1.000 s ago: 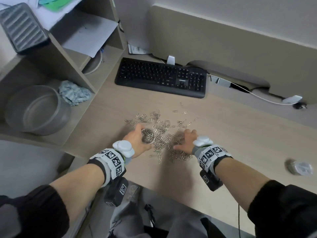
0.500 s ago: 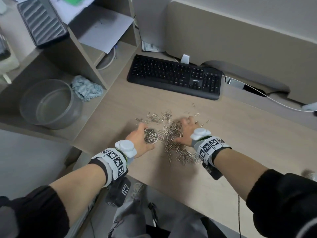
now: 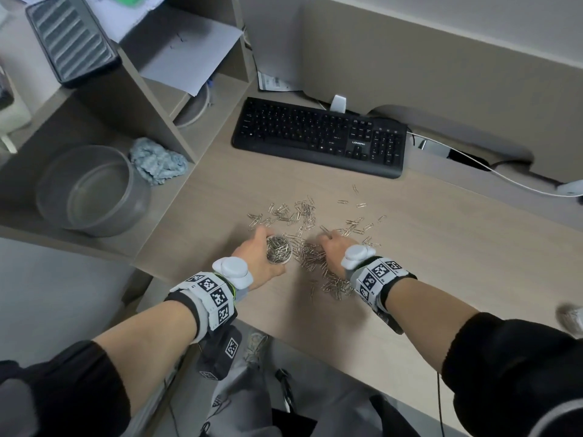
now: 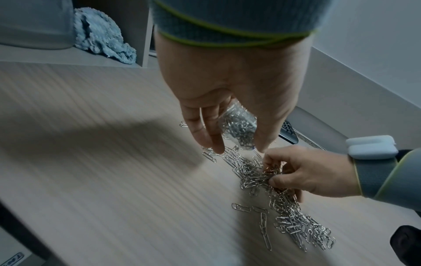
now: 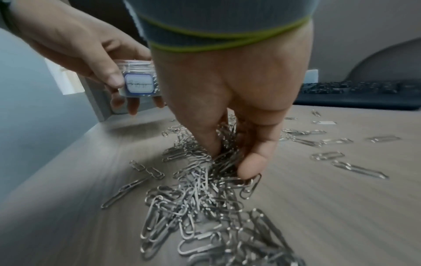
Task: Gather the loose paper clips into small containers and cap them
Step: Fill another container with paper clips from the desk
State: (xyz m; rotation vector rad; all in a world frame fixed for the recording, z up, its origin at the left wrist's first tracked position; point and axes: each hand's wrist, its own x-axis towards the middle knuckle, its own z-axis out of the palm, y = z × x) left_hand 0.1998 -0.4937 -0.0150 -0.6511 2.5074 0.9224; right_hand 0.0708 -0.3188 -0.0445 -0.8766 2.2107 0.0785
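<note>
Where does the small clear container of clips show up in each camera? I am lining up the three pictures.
Head: container low centre, uncapped, held by the left hand.
Left wrist: container centre, between that hand's fingers and thumb.
Right wrist: container upper left, label facing the camera, partly behind the right hand.
Shared landmark: black keyboard.

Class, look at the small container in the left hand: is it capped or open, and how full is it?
Open and nearly full: the small container shows no cap, and clips reach its rim in the left hand.
</note>
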